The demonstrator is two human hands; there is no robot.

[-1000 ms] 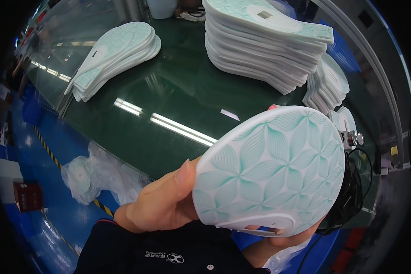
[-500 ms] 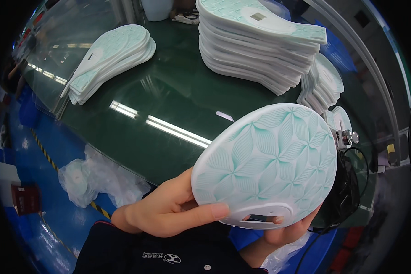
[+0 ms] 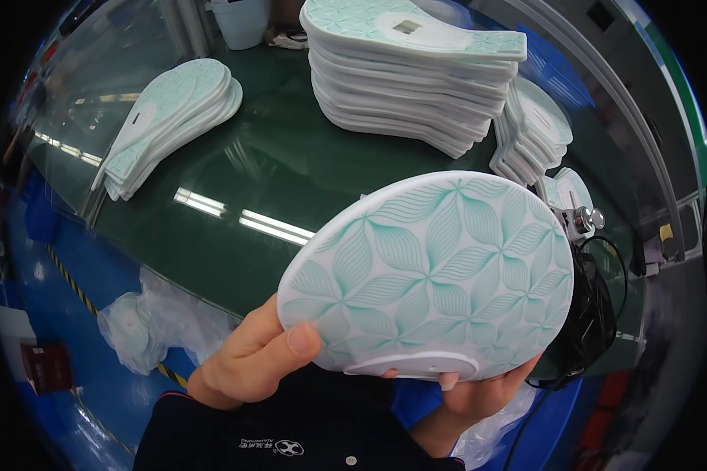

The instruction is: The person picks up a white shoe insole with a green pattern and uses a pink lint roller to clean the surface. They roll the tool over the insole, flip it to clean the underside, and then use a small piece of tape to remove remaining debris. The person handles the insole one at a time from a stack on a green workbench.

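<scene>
Glossy green tabletop (image 3: pixel 275 157) above blue flooring (image 3: pixel 55 302) bears panel stacks (image 3: pixel 404 94); left fingers (image 3: pixel 264 319) and right fingers (image 3: pixel 448 381) hold 1 leaf-patterned panel (image 3: pixel 432 275).

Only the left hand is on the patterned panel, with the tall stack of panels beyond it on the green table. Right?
Not only the left hand: the head view shows the right hand on the patterned panel too, at its lower right edge. The tall stack of panels is beyond it on the green table.
</scene>
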